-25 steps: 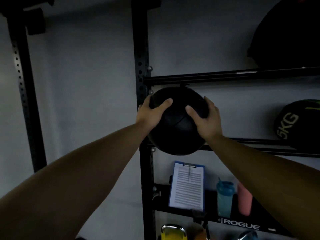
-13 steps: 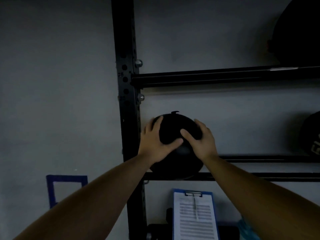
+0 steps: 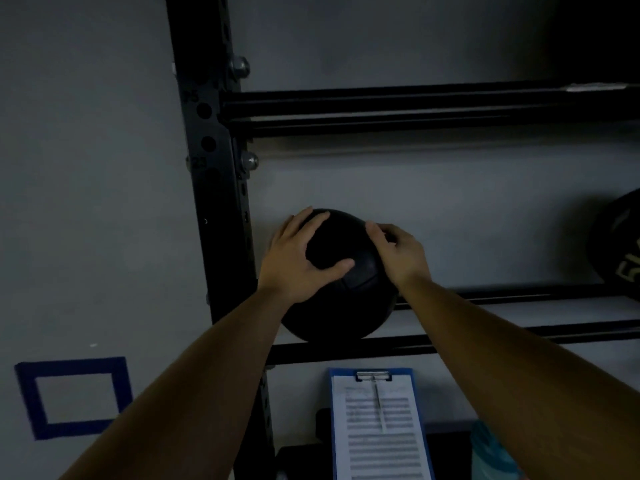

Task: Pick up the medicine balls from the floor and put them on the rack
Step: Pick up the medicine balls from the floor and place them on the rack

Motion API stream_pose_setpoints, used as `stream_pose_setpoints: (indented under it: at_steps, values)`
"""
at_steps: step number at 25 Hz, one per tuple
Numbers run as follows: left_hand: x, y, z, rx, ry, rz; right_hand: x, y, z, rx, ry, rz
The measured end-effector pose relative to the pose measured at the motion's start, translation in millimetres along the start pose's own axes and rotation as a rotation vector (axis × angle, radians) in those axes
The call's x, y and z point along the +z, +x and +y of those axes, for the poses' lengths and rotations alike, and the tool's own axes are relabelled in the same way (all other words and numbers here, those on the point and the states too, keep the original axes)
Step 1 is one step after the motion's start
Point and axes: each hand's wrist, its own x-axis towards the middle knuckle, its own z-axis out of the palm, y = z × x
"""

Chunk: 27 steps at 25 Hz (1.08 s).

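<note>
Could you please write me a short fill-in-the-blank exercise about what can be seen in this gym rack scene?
1. The left hand and right hand grip the round black medicine ball, which lies just to the ____ of the black perforated steel upright.
2. The paper-filled clipboard below the ball has a ____ board.
3. A square outline of blue tape is stuck on the grey ____.

Missing words: right; blue; wall.
</note>
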Motion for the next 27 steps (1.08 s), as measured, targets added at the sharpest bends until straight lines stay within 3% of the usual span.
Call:
stream_pose_setpoints:
  at_steps: [6,13,22,27]
  values:
    - [-38.3,-53.7,46.4,-0.208,0.044,-0.126,-54.6,-62.7,-16.3,-0.028,-0.099,-0.218]
    - [-57.7,-135.2,159.5,-0.224,0.216,-0.152,-183.5,-130.7,-41.1,-0.072,-0.451,-0.308]
    - [-31.8,-215.2,297.5,-0.042,0.157,-0.268,-361.3,-255.9,-69.9,0.078,-0.695,-0.134]
    - [-49.7,-293.3,348.0,0.039,0.097,-0.332,-415.6,-376.8,-96.0,0.182,-0.701,-0.021]
